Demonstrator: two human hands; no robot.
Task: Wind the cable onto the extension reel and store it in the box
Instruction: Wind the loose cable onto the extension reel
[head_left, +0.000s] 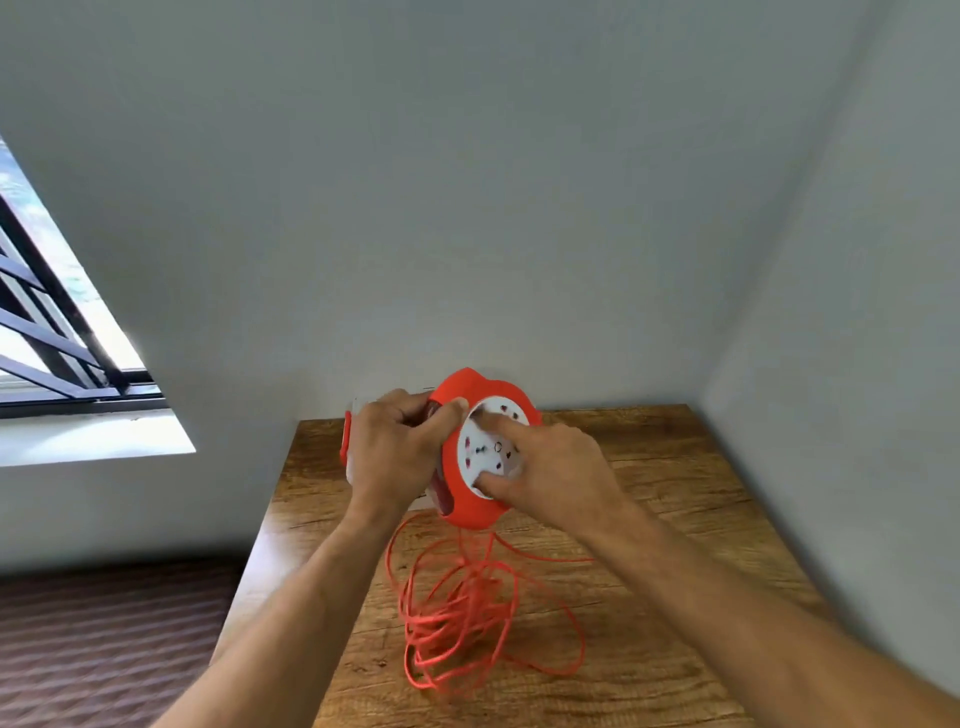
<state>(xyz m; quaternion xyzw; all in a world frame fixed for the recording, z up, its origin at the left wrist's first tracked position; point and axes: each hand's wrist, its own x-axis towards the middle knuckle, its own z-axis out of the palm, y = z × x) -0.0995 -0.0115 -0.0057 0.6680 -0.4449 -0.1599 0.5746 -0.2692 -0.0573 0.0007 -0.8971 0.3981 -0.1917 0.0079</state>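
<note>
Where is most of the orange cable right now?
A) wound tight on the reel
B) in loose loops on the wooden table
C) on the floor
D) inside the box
B: the orange cable lies in loose loops on the wooden table, below the extension reel.

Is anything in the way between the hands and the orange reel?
No. Both hands already touch the reel: the left hand grips its side and the right hand presses fingers into the white socket face. The loose cable hangs below onto the table.
</note>
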